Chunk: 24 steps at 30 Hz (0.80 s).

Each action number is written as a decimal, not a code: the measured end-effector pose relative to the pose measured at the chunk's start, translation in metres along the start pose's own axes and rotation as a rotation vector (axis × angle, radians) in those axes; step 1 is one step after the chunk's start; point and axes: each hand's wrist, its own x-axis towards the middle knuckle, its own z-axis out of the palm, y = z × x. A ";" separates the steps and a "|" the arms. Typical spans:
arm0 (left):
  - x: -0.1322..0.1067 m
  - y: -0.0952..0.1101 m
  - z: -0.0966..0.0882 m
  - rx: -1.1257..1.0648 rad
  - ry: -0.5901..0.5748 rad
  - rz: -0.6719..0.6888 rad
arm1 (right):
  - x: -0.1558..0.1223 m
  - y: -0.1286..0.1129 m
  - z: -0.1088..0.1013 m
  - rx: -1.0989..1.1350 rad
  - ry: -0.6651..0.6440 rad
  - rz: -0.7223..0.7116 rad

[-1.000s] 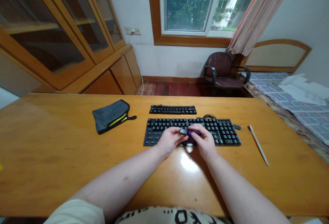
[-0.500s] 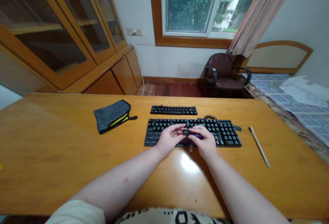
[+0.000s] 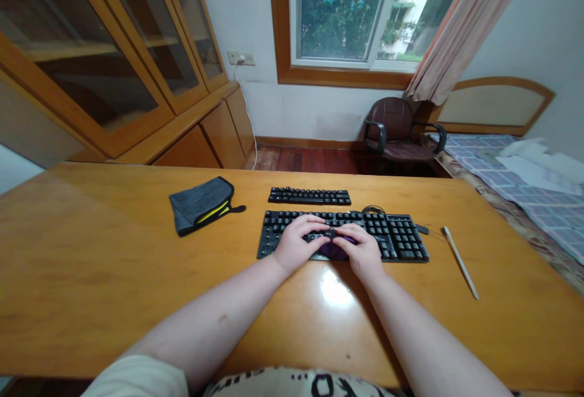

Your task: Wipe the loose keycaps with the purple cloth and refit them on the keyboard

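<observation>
A black keyboard [image 3: 401, 239] lies on the wooden desk [image 3: 91, 263] in front of me. Both hands rest over its middle. My left hand [image 3: 296, 244] has its fingers curled and pinches a small dark keycap [image 3: 328, 234] between thumb and fingers. My right hand [image 3: 362, 250] is closed around a purple tool [image 3: 347, 239], its tip meeting the keycap. A purple patch shows under my right hand on the keyboard's front edge.
A narrow black strip of keys [image 3: 309, 196] lies behind the keyboard. A grey pouch with a yellow zip [image 3: 203, 204] sits to the left. A pale thin stick [image 3: 460, 261] lies to the right. Beyond the desk stand a chair [image 3: 401, 131], cabinets and a bed.
Both hands slid slightly forward onto the keyboard. The keycap went from held up and pale-sided between the hands to low against the keys. My view drifted a little to the left.
</observation>
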 end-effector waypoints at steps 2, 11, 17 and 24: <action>0.000 0.003 0.000 -0.001 -0.041 -0.014 | 0.000 0.000 0.000 -0.005 0.000 0.000; 0.018 0.027 -0.034 0.253 -0.039 0.061 | 0.000 -0.002 0.000 -0.045 -0.017 -0.018; 0.030 0.013 -0.100 0.405 0.134 -0.135 | 0.001 -0.002 -0.001 -0.063 0.017 0.004; -0.008 -0.046 -0.113 0.317 -0.076 -0.550 | -0.001 -0.002 -0.001 -0.095 -0.006 0.014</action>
